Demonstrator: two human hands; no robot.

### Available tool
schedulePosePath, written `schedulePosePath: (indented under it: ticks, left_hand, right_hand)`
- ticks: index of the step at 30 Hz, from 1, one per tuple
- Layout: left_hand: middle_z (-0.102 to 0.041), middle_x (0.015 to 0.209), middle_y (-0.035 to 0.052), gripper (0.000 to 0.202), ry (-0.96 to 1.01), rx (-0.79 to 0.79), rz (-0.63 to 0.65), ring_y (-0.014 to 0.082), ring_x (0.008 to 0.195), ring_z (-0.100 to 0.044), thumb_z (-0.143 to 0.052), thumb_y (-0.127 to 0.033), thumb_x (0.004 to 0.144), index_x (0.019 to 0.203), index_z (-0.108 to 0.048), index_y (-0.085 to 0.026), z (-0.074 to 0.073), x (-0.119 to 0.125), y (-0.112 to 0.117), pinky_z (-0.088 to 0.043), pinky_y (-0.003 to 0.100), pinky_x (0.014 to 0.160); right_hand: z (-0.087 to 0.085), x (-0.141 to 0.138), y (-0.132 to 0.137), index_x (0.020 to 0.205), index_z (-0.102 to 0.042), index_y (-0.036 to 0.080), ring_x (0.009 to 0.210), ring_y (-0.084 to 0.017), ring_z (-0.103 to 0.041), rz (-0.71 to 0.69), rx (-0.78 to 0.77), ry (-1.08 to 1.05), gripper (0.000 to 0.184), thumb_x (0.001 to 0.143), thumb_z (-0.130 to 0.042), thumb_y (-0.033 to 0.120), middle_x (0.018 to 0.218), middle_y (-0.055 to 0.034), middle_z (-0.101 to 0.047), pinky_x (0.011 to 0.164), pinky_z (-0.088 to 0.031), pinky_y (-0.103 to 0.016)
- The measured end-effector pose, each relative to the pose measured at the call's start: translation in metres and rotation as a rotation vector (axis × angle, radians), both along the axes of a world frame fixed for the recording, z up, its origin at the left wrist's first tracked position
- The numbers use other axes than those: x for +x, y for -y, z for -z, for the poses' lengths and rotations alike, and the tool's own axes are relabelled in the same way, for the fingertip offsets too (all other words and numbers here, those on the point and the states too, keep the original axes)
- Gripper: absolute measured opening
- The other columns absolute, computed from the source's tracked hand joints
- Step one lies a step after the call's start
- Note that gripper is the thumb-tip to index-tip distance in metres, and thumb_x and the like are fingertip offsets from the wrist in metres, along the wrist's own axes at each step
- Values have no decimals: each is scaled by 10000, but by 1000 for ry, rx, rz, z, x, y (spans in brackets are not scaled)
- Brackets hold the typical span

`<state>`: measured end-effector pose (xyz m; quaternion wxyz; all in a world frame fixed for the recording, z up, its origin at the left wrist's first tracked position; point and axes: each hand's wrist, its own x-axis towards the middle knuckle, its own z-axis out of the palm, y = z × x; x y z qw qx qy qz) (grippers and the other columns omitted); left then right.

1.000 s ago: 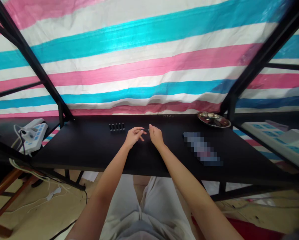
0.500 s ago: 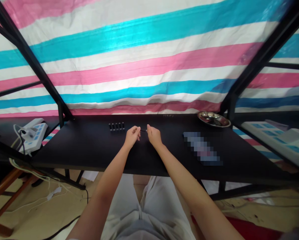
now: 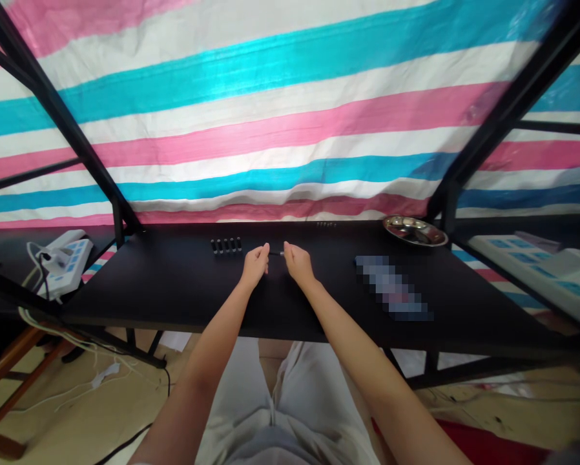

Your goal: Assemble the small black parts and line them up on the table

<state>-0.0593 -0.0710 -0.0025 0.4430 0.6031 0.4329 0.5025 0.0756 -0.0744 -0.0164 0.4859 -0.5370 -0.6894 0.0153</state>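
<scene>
My left hand [image 3: 256, 264] and my right hand [image 3: 296, 262] are close together over the middle of the black table [image 3: 174, 284]. Both have their fingers curled, and between the fingertips runs a small thin dark piece with a pale metal tip [image 3: 276, 253]. Each hand pinches one end of it. A row of several small black cylinders [image 3: 226, 245] stands just left of and beyond my left hand. Some tiny dark parts [image 3: 325, 225] lie at the table's far edge.
A metal dish [image 3: 414, 230] sits at the far right of the table. A blurred-out flat object [image 3: 393, 288] lies right of my hands. A white power strip with cables [image 3: 61, 257] rests on the left. Black frame posts rise at both back corners.
My left hand's fingers have curled in from spread to pinched. Both hands have moved slightly closer and farther from me, now gripping the small piece between them.
</scene>
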Motion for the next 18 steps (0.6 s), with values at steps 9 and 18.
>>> schedulePosePath:
  ticks: [9, 18]
  left_hand:
    - [-359, 411, -69, 468, 116, -86, -31, 48, 320, -393, -462, -559, 762, 521, -358, -171, -2, -1, -2, -269, 182, 363]
    - [-504, 532, -53, 335, 65, -106, 30, 42, 339, -430, -580, -481, 705, 731, -487, -161, 2, -3, -6, -256, 161, 328]
  right_hand:
    - [-3, 3, 1, 544, -347, 214, 505, -116, -372, -10, -10, -70, 451, 900, -198, 446, 529, 1, -404, 542, -295, -261]
    - [-6, 14, 1, 616, -403, 209, 577, -135, -456, 48, -117, -332, 415, 876, -247, 493, 590, 0, -452, 594, -331, -251]
